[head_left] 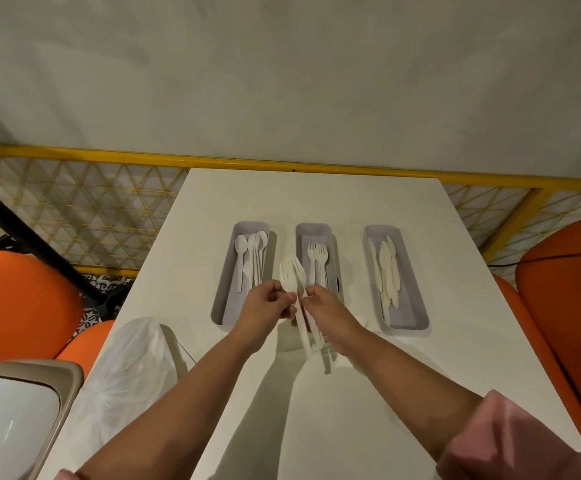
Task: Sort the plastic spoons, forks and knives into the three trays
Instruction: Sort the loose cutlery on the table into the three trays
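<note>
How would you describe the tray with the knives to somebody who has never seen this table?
Three grey trays stand side by side on the white table. The knife tray is the rightmost one, nearest the orange chair on that side. It alone holds flat knives; its neighbours hold forks and spoons.

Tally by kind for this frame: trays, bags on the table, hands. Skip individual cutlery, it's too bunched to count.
Trays: 3 (spoon tray, fork tray, knife tray)
Plastic bag: 1
Hands: 2 (left hand, right hand, both gripping the cutlery bundle)
Total: 6
</note>
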